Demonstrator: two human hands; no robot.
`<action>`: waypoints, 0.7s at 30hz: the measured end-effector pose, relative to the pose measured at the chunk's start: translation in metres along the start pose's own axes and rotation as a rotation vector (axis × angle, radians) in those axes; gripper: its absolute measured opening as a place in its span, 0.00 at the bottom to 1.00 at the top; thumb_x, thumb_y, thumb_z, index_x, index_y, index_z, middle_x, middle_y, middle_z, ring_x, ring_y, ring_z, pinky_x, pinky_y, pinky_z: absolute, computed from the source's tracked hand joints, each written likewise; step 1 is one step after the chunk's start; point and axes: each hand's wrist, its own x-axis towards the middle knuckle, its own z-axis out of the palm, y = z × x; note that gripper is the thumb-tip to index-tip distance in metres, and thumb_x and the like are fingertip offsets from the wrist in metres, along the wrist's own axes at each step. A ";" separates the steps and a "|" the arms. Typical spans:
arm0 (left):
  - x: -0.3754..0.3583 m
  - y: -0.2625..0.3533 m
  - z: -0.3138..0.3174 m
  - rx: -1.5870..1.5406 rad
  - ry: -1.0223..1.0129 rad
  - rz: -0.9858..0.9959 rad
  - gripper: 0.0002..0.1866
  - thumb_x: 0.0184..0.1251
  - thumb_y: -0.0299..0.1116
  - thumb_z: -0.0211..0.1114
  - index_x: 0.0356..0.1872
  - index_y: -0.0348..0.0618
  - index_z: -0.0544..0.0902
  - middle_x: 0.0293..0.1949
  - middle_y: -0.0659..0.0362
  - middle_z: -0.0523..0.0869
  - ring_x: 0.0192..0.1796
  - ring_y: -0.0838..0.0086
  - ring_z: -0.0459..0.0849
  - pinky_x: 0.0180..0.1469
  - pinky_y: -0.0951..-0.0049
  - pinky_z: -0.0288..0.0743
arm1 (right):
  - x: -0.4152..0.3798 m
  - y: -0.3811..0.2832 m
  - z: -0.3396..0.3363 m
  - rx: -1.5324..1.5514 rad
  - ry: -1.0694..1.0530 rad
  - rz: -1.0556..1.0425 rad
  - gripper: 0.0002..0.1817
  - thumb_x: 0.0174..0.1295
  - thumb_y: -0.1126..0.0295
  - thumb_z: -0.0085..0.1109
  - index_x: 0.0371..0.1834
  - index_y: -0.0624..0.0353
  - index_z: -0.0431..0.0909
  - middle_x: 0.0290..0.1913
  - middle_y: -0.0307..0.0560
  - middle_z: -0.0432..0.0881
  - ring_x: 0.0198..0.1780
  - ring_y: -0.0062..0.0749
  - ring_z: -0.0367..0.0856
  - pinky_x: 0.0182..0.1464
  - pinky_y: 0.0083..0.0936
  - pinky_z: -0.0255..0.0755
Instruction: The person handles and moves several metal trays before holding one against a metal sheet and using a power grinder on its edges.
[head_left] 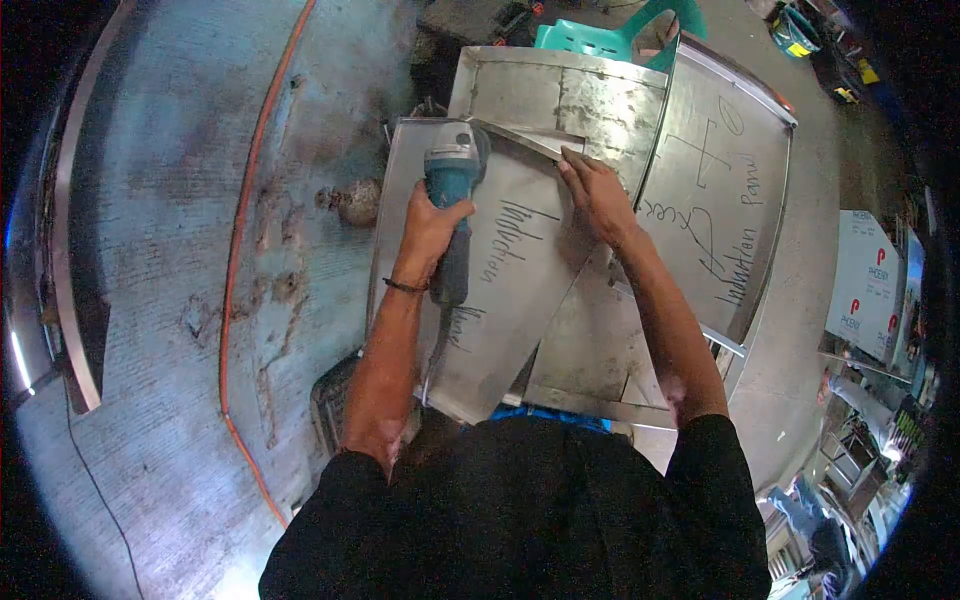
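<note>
A teal angle grinder (455,180) is in my left hand (432,225), which wraps round its body. The grinder's head lies by the far edge of a bent sheet-metal panel (470,360) with "Induction" handwritten on it in black. The grinder's disc is mostly hidden behind the head. My right hand (598,197) holds the panel's far right corner, fingertips over its raised lip and the thumb mostly out of sight. Under this panel are other metal sheets (600,330).
Another marked metal panel (715,190) leans at the right. Behind stands a green plastic chair (590,40). An orange hose (240,230) runs along the stained floor at left. Sheets with printed film (862,280) and another person (815,525) are at far right.
</note>
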 end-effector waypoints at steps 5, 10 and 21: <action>0.008 -0.018 0.000 -0.048 0.021 0.069 0.27 0.49 0.31 0.74 0.50 0.32 0.74 0.40 0.54 0.82 0.40 0.69 0.82 0.44 0.68 0.77 | 0.000 0.002 0.001 0.025 0.014 0.000 0.28 0.76 0.51 0.41 0.65 0.63 0.73 0.61 0.61 0.78 0.62 0.57 0.73 0.67 0.43 0.64; 0.004 -0.009 0.003 -0.005 0.014 0.041 0.28 0.49 0.32 0.74 0.52 0.32 0.74 0.42 0.53 0.82 0.42 0.68 0.82 0.46 0.67 0.77 | 0.000 -0.001 -0.001 0.025 0.021 -0.006 0.28 0.76 0.50 0.41 0.64 0.64 0.73 0.60 0.62 0.78 0.62 0.57 0.74 0.67 0.43 0.65; -0.008 0.003 0.011 -0.031 -0.005 0.012 0.27 0.49 0.29 0.74 0.51 0.33 0.74 0.40 0.54 0.82 0.40 0.69 0.82 0.43 0.69 0.78 | 0.003 0.000 -0.005 0.059 -0.050 0.040 0.29 0.77 0.51 0.39 0.66 0.64 0.72 0.63 0.63 0.76 0.64 0.57 0.73 0.68 0.39 0.64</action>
